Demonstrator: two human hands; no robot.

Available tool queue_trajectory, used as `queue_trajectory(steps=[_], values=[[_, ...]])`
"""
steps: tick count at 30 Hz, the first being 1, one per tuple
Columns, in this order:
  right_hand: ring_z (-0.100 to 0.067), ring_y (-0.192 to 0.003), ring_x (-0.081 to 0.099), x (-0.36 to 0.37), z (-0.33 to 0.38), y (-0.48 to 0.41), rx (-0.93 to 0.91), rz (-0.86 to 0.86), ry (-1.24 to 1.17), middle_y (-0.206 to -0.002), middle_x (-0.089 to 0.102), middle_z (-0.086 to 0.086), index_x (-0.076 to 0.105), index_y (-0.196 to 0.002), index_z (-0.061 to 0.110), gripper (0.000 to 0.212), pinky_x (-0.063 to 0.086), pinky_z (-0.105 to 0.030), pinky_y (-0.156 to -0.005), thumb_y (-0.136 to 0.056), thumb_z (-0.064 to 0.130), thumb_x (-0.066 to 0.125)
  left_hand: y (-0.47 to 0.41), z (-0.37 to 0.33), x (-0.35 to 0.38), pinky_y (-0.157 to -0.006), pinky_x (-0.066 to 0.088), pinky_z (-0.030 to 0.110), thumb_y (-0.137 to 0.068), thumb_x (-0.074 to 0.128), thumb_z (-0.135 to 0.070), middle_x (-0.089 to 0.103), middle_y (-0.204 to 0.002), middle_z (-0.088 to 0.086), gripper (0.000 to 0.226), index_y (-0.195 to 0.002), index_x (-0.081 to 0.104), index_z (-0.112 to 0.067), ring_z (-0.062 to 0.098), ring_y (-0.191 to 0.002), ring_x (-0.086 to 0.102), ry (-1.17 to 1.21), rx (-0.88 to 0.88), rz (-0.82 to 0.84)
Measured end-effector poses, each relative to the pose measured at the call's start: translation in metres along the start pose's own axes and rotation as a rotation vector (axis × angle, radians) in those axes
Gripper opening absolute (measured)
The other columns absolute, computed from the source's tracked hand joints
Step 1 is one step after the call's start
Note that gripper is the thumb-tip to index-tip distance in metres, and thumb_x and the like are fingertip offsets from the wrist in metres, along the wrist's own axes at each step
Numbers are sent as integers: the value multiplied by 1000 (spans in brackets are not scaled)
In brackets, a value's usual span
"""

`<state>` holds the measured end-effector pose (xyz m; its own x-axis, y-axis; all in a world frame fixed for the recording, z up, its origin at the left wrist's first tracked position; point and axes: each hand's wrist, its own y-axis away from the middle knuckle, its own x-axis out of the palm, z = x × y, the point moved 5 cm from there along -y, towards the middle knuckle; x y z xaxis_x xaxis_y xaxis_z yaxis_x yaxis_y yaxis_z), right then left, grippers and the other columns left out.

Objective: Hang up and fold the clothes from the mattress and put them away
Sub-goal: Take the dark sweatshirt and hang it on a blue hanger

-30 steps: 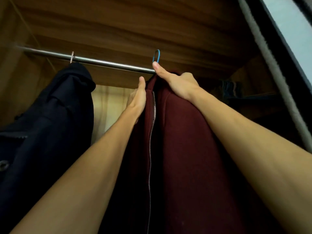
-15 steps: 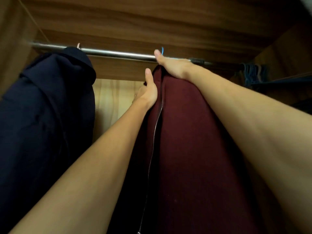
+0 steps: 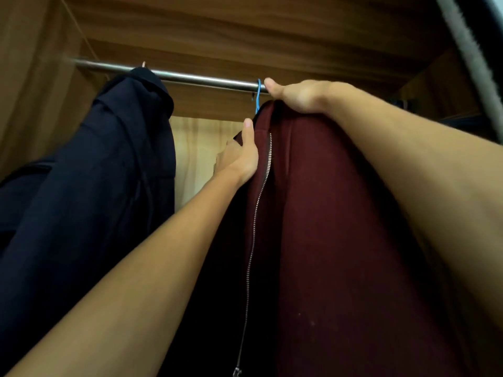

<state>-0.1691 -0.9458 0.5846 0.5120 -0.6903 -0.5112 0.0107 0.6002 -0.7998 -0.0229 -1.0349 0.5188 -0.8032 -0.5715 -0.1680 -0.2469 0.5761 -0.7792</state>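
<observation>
Pinching maroon jacket point(image 3: 326, 227) front with left hand point(image 3: 239, 156), steadying shoulder with right hand point(image 3: 299, 96), grip hidden, likely to settle blue hook point(image 3: 258, 95) on rail point(image 3: 190, 77).

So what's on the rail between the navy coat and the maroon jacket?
Nothing hangs there: in the head view the rail is bare between the navy coat and the blue hanger hook of the maroon jacket.
</observation>
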Motion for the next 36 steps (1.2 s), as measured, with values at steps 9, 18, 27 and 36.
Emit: queue_trajectory(steps=[9, 18, 27, 36], values=[[-32, -102, 58, -19, 5, 39, 42, -266, 123, -124, 60, -12, 59, -123, 9, 72, 44, -36, -80, -89, 71, 43, 44, -18, -18, -99, 32, 38, -96, 9, -69, 49, -147, 8, 80, -150, 39, -18, 28, -136, 44, 27, 100, 96], [-36, -114, 57, -40, 15, 96, 140, -327, 189, -129, 59, -16, 59, -123, 8, 68, 40, -35, -81, -93, 66, 40, 85, -29, -41, -106, 36, 43, -102, 15, -58, 55, -138, 8, 67, -140, 46, -13, 29, -129, 49, 96, 154, 178], [-33, -117, 55, -60, 19, 150, 110, -360, 218, -127, 59, -15, 52, -126, 8, 61, 40, -33, -84, -93, 60, 51, 133, -38, -63, -107, 37, 42, -103, 25, -55, 49, -144, 8, 60, -150, 35, -19, 26, -133, 46, 143, 186, 237], [-30, -115, 57, -70, 11, 242, 177, -261, 442, -123, 63, -12, 50, -132, 7, 61, 43, -32, -88, -94, 55, 51, 206, -71, -86, -87, 42, 31, -104, 36, -37, 61, -118, 7, 33, -118, 61, -19, 21, -105, 59, 235, 476, 110]])
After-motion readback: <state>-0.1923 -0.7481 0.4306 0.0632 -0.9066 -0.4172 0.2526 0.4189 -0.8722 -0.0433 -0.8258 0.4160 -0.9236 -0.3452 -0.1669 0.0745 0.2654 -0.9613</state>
